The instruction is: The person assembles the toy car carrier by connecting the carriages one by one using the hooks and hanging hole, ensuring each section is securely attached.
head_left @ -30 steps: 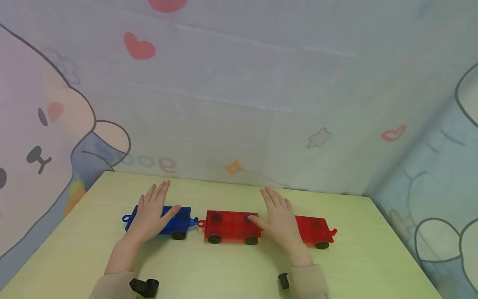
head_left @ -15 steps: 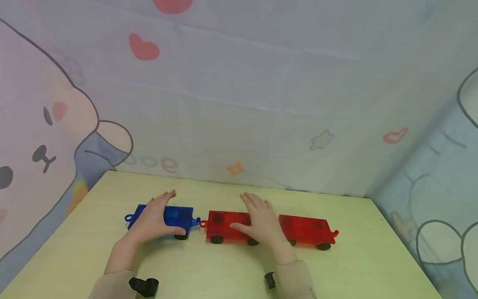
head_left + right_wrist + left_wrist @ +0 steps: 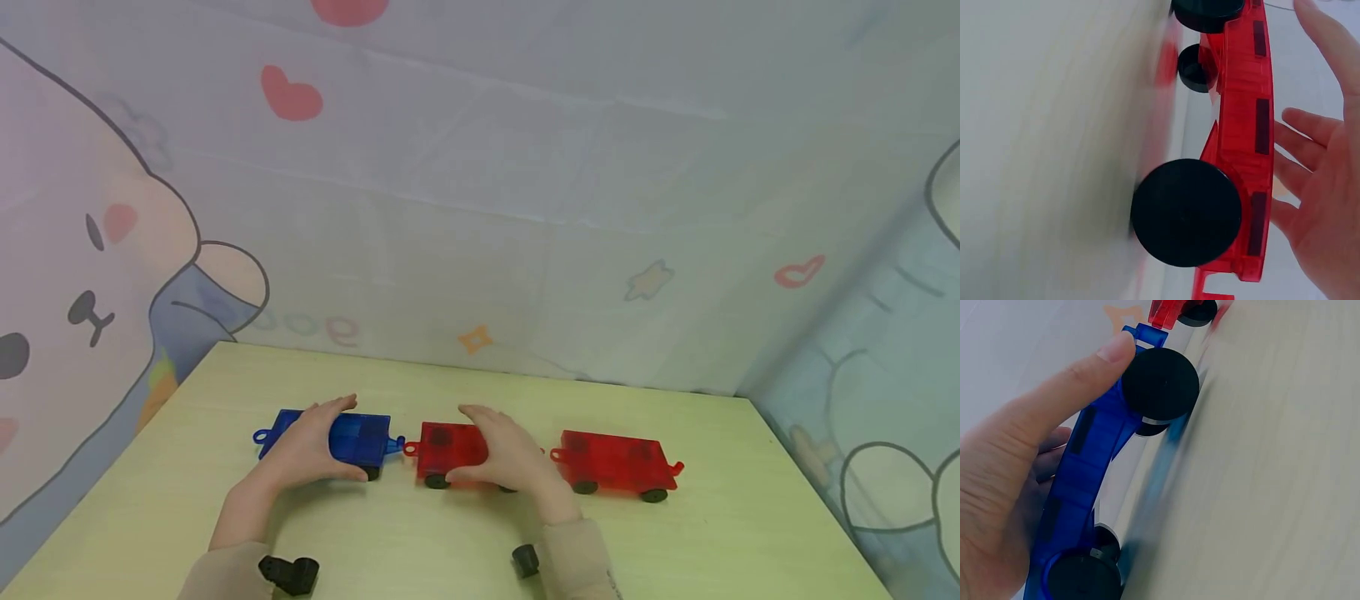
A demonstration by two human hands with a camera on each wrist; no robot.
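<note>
A translucent blue toy train car [image 3: 362,437] with black wheels stands at the left of a row on the table. My left hand [image 3: 302,450] grips it across its width, thumb on the near side by a wheel [image 3: 1161,384] and fingers on the far side. My right hand [image 3: 512,454] arches over the middle red train car [image 3: 448,446]. In the right wrist view, its thumb and fingers are spread and stand off the red side. A second red train car [image 3: 618,462] stands to the right, its ring toward the middle car, whose right end my hand partly hides.
The pale tabletop [image 3: 420,550] bears the cars. Behind it hangs a printed cloth [image 3: 487,167] that meets the back edge. A black wrist camera [image 3: 291,575] sits by the left sleeve, another [image 3: 525,561] by the right.
My right hand has moved left and lower over the middle red car, uncovering the right red car. The left hand has come down and closed round the blue car.
</note>
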